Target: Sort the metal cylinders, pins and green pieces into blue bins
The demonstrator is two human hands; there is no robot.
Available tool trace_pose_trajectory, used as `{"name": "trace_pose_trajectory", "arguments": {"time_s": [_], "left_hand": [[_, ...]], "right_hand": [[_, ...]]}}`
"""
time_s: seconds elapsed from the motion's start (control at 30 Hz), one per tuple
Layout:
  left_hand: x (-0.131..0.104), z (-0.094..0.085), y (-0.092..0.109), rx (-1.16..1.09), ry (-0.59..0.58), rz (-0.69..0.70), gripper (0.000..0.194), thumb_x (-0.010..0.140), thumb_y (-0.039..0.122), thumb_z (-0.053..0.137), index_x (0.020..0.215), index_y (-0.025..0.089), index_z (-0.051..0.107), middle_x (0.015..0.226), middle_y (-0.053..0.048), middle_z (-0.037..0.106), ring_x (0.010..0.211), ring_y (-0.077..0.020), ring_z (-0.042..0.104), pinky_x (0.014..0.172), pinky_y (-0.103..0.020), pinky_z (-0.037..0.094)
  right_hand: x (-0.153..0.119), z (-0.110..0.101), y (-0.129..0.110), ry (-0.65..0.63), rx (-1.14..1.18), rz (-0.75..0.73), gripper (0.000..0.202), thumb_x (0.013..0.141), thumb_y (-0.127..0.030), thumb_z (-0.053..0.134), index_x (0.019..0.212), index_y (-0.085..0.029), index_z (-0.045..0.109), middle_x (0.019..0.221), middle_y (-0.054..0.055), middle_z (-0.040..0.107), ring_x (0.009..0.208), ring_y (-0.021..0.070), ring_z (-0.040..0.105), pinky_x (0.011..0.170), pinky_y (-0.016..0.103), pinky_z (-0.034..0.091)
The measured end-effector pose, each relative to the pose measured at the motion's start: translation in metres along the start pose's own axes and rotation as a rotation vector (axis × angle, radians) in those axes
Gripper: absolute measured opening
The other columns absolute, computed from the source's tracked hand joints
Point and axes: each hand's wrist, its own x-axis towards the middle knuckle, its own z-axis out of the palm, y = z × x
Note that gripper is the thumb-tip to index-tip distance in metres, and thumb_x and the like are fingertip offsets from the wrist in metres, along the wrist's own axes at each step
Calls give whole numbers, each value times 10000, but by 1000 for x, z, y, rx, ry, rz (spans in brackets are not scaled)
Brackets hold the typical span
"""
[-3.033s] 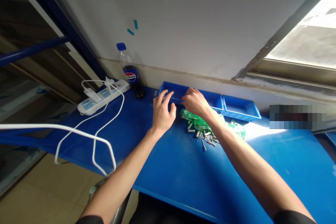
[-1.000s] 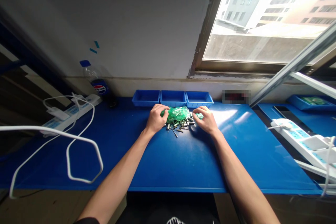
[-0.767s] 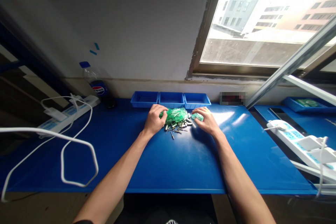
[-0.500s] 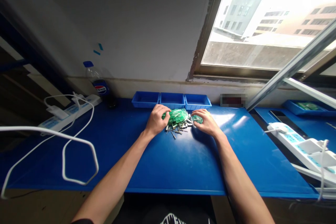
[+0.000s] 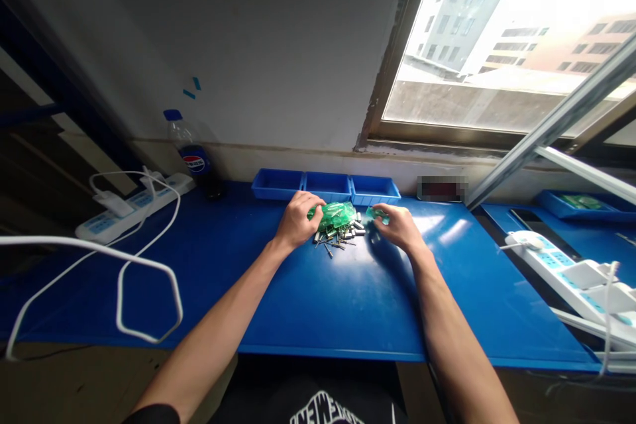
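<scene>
A heap of green see-through plastic pieces [image 5: 338, 214] lies on the blue table, on and behind loose small metal parts [image 5: 342, 236], some of them thin pins and some stubby blocks. My left hand [image 5: 301, 220] curls around the left edge of the green heap, thumb and fingers closed on green plastic there. Just right of the heap, my right hand [image 5: 400, 226] pinches a separate clear-green plastic piece [image 5: 376, 213] between thumb and fingers, apart from the pile. The exact shape of the green pieces is too small to make out.
Three joined blue bins [image 5: 326, 185] stand behind the heap against the wall. A Pepsi bottle [image 5: 195, 162] and a power strip [image 5: 134, 209] with looping white cable [image 5: 173, 285] are at left. Another power strip [image 5: 556, 265] lies right, beneath a slanted metal bar [image 5: 541, 132].
My right hand has drawn slightly right, away from the heap, with the green piece in its fingers. My left hand stays at the heap's left edge.
</scene>
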Motion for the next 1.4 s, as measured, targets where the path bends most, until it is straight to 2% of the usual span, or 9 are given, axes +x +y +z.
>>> {"name": "trace_pose_trajectory", "arguments": {"time_s": [0.2, 0.33, 0.47, 0.57, 0.67, 1.0, 1.17, 1.23, 1.4], "left_hand": [[2, -4, 4, -30, 34, 13, 203, 1000, 197, 562, 1003, 199, 765, 1029, -63, 801, 1027, -245, 682, 981, -437, 557], [4, -7, 13, -124, 29, 4, 193, 1014, 307, 624, 1030, 193, 778, 1014, -68, 805, 1001, -233, 697, 962, -407, 550], [5, -10, 22, -292, -55, -108, 259, 979, 419, 699, 1003, 184, 806, 948, -60, 802, 807, -179, 683, 745, -310, 532], [4, -12, 26, -364, -141, -181, 293, 935, 443, 737, 864, 166, 801, 803, -44, 767, 636, -137, 589, 611, -279, 452], [4, -10, 28, -438, -184, -250, 337, 912, 449, 740, 763, 148, 773, 716, -43, 721, 616, -138, 574, 584, -269, 421], [6, -9, 22, -654, -208, -426, 347, 880, 474, 758, 786, 140, 758, 654, -15, 660, 553, -116, 544, 526, -235, 407], [7, -14, 9, -692, -315, -456, 405, 899, 491, 752, 706, 135, 758, 523, 2, 599, 455, -96, 501, 489, -233, 363], [8, -14, 0, -741, -229, -510, 421, 900, 497, 754, 684, 135, 757, 535, -9, 627, 444, -87, 508, 488, -229, 369], [15, -18, -27, -849, 223, -736, 409, 837, 521, 829, 750, 127, 760, 789, -78, 772, 505, -61, 573, 485, -190, 403]], "right_hand": [[7, -5, -26, 333, 370, 149, 391, 938, -372, 693, 1310, -254, 707, 1159, 102, 815, 1116, 299, 775, 1048, 494, 579], [9, -2, -52, 294, 840, 227, 506, 811, -492, 868, 1230, -286, 673, 1000, 60, 830, 998, 293, 806, 934, 453, 624], [6, 10, -74, 176, 1043, 291, 515, 716, -478, 956, 1112, -292, 687, 867, 15, 823, 812, 243, 797, 771, 369, 632], [5, 19, -86, 151, 1100, 321, 463, 688, -461, 976, 987, -277, 675, 803, -2, 807, 693, 204, 758, 665, 322, 602], [4, 26, -91, 150, 1111, 336, 449, 682, -467, 977, 902, -265, 642, 758, -19, 779, 664, 191, 738, 652, 316, 593], [3, 40, -91, 135, 1204, 358, 353, 765, -452, 924, 937, -252, 689, 862, -5, 784, 737, 177, 727, 739, 327, 590], [4, 41, -95, 176, 1138, 363, 331, 788, -454, 908, 936, -245, 698, 862, 8, 791, 742, 185, 731, 743, 334, 586], [4, 38, -93, 245, 1061, 351, 305, 835, -471, 865, 946, -240, 700, 865, 20, 796, 737, 184, 729, 744, 333, 575], [5, 33, -79, 303, 945, 316, 287, 900, -501, 779, 910, -227, 693, 849, 39, 793, 688, 183, 691, 706, 337, 550]]}}
